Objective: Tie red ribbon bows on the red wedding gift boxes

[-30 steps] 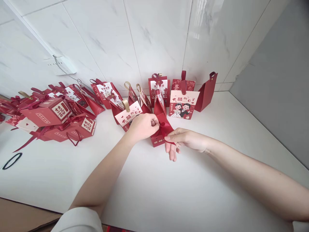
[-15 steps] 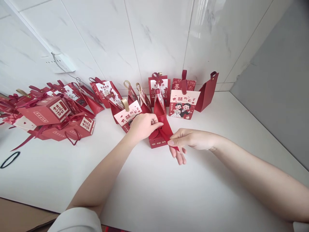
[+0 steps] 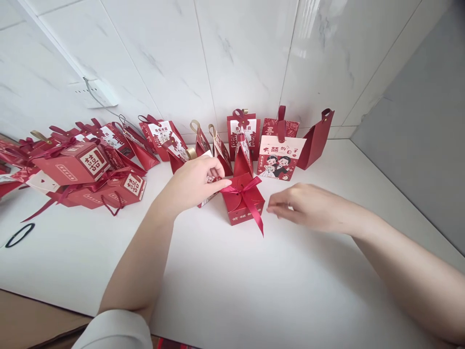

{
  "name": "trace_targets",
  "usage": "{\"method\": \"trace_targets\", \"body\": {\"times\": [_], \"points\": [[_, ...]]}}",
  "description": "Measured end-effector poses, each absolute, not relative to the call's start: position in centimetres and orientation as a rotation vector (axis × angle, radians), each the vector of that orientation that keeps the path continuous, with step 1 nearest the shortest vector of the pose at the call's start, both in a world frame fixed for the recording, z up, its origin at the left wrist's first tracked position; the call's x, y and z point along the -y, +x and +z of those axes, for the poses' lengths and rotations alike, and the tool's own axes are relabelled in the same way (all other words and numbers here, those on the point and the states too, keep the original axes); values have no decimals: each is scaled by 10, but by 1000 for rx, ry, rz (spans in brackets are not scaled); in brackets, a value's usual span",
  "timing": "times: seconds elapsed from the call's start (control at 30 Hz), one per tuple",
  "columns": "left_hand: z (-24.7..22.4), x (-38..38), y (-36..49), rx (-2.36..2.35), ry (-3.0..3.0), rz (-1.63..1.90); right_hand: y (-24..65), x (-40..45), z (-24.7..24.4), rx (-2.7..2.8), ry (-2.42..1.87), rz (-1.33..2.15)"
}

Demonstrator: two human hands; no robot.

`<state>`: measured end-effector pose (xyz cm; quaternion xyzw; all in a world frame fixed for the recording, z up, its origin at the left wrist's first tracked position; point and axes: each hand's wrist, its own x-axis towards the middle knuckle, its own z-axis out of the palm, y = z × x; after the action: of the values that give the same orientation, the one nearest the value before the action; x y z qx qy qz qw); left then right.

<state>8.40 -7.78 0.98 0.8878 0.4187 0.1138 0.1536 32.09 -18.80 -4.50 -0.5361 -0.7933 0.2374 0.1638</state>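
A small red gift box (image 3: 244,206) sits on the white table (image 3: 254,291), with a red ribbon (image 3: 250,196) tied across its top and one tail hanging over the front. My left hand (image 3: 198,182) pinches the ribbon's left end at the box's top edge. My right hand (image 3: 303,206) hovers just right of the box, fingers loosely apart, holding nothing and apart from the ribbon tail.
Several red gift bags and boxes stand along the marble wall behind, among them a cartoon-couple bag (image 3: 280,157) and a plain red bag (image 3: 317,138). A pile of red boxes (image 3: 80,169) lies at the left. A black hair band (image 3: 20,235) rests at the far left.
My right hand let go of the ribbon tail and pulled back to the right. The ribbon now lies across the box top with its tail hanging free. My left hand shifted slightly left.
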Motion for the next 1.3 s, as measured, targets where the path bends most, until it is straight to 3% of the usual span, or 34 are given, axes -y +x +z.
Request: {"method": "trace_targets", "body": {"times": [0.13,0.23,0.37,0.6,0.77,0.87,1.1,1.3], "points": [[11,73,78,-1180,2566,47,310,183,-50,2155,-1231,158],[13,73,78,-1184,2568,-52,303,179,-59,2250,-1069,100],[19,87,78,-1132,2699,30,293,185,-66,2101,-1064,432],[18,112,85,-830,2780,-153,265,194,-76,1589,-902,1384],[23,106,83,-648,2650,-290,261,188,-84,1410,-874,1563],[22,94,82,-769,2598,-173,264,188,-85,1560,-978,1424],[-6,75,93,-790,2652,-10,265,193,-84,1840,-1249,649],[-15,76,101,-793,2551,41,269,190,-93,1766,-1291,442]]}}
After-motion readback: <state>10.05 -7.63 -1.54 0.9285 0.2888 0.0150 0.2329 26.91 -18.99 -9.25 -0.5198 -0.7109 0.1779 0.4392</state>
